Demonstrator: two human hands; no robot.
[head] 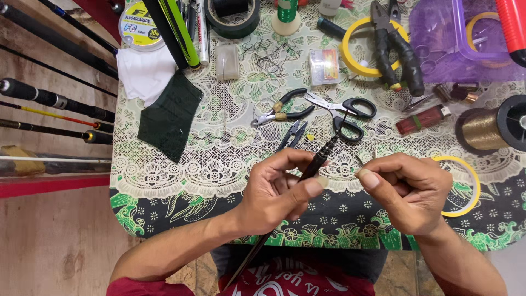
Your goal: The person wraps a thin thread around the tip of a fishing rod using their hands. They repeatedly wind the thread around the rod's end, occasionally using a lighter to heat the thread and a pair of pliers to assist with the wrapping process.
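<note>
My left hand (pixel 279 189) grips a thin black fishing rod (pixel 320 157) near its tip, the shaft running down toward my lap. My right hand (pixel 408 189) is closed just to the right of the rod tip, thumb and fingers pinched; whatever it pinches is too small to make out. On the patterned tablecloth (pixel 181 175) just beyond the hands lie black-handled scissors (pixel 348 109), small pliers (pixel 279 109) and a thread snipper (pixel 293 134).
Large black pliers (pixel 397 46) lie on a yellow tape roll (pixel 356 55). A gold thread spool (pixel 487 129), a purple plastic box (pixel 455 38), a line spool (pixel 139 24), black tape (pixel 233 19) and a dark green cloth (pixel 170 115) crowd the table. Several rods (pixel 49 98) rest at left.
</note>
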